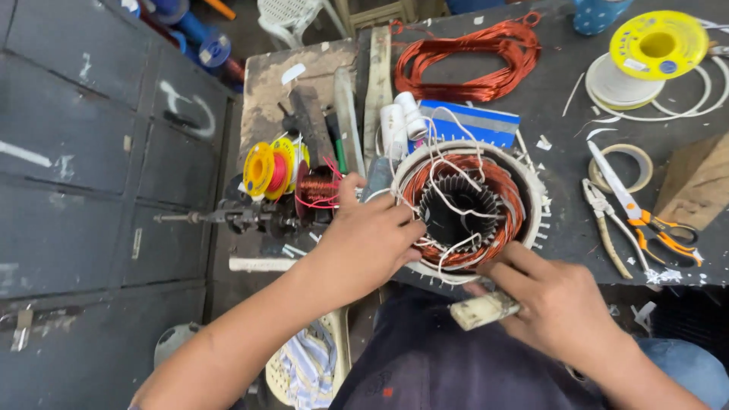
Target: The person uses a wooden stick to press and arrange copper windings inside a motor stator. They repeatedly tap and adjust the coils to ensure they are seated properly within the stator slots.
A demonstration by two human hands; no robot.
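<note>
Motor stator (467, 209) sits at the near edge of the dark bench (554, 83), bore axis pointing up toward the camera – ring lies flat, so no clear long axis in plan. Copper windings (507, 190) circle the slotted core; white sleeved leads (448, 163) loop loosely over the top.

Left hand (364, 243) is cupped on the stator's left rim, fingers curled over the winding and gripping it. Right hand (558, 304) is clenched around a pale worn tool handle (484, 310) just below the stator's near rim – the working end is hidden under the fingers, can't tell what tool it is. Stator's near edge is partly covered by both hands.

Behind the stator: blue flat packet with white stripes (471, 121), loose copper wire coil (467, 61). Far right corner: yellow round reel with a blue sticker (657, 44) on a white tape roll. Orange-handled scissors (645, 216) and pliers (607, 224) lie right of the stator. Left: yellow spools (267, 168) on a winding jig.
</note>
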